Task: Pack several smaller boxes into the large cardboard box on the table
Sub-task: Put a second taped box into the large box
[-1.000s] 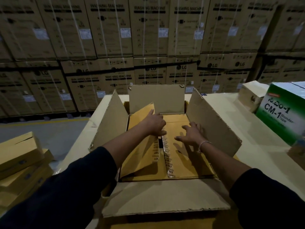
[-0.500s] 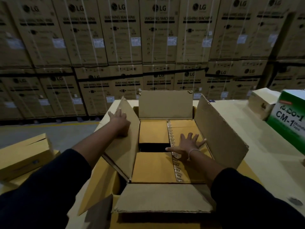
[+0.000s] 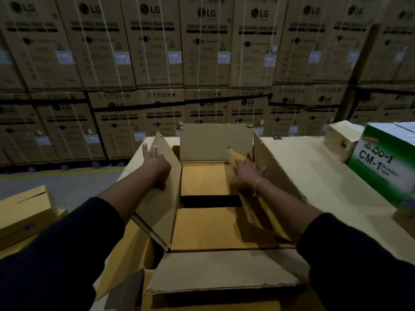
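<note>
The large cardboard box point(image 3: 215, 142) stands open on the table with all its flaps up. Inside it, two flat yellow-brown smaller boxes lie along the left side, one far point(image 3: 203, 178) and one near point(image 3: 206, 227), with a dark gap between them. My right hand point(image 3: 247, 175) grips a third smaller box point(image 3: 237, 157), which is tilted up on its long edge against the right wall. My left hand point(image 3: 156, 164) rests with fingers spread on the outer face of the left flap point(image 3: 160, 209), holding nothing.
More yellow-brown small boxes point(image 3: 24, 212) are stacked low at the left. On the table point(image 3: 325, 187) to the right stand a green-and-white CM-1 tape carton point(image 3: 381, 162) and a small cardboard box point(image 3: 341, 140). A wall of LG washing machine cartons point(image 3: 202, 52) fills the background.
The right-hand smaller box has gone from lying flat to tilted up on its edge under my right hand. My left hand left the box's inside and stays on the left flap.
</note>
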Tool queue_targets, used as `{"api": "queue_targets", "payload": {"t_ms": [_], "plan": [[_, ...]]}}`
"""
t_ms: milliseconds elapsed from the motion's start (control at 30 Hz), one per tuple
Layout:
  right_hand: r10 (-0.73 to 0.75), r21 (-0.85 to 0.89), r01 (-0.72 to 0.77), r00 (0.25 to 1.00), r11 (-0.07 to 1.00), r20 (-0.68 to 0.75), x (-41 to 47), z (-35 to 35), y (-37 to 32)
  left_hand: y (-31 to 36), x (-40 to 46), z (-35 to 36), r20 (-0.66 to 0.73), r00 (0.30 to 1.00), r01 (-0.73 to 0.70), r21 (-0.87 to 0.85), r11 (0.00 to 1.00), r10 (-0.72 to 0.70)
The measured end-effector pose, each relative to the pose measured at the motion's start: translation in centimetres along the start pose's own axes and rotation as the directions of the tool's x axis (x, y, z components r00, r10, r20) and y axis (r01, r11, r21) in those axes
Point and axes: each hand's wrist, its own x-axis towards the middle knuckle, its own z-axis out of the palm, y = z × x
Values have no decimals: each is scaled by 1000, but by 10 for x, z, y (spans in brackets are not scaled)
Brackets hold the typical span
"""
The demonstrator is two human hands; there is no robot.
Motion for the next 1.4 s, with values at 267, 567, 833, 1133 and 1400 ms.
{"api": "queue_targets", "payload": {"t_ms": [267, 567, 833, 1133, 1400], "plan": [[-194, -551, 79, 969, 831, -155, 0, -70, 65, 59, 31, -28, 167, 985, 26, 61, 998, -36], [-21, -673, -90, 988, 734, -154, -16, -53, 111, 85, 62, 28, -70, 997, -9, -4, 1000, 9], [-12, -700, -123, 983, 704, -185, -21, -44, 111, 120, 93, 61, -219, 969, -142, -114, 983, 114], [54, -661, -136, 988, 738, -143, -22, -50, 103, 132, 112, 58, -466, 857, -294, -94, 951, 219], [43, -650, -148, 984, 745, -175, -14, -40, 114, 107, 130, -1, -627, 758, -334, -139, 932, 178]]}}
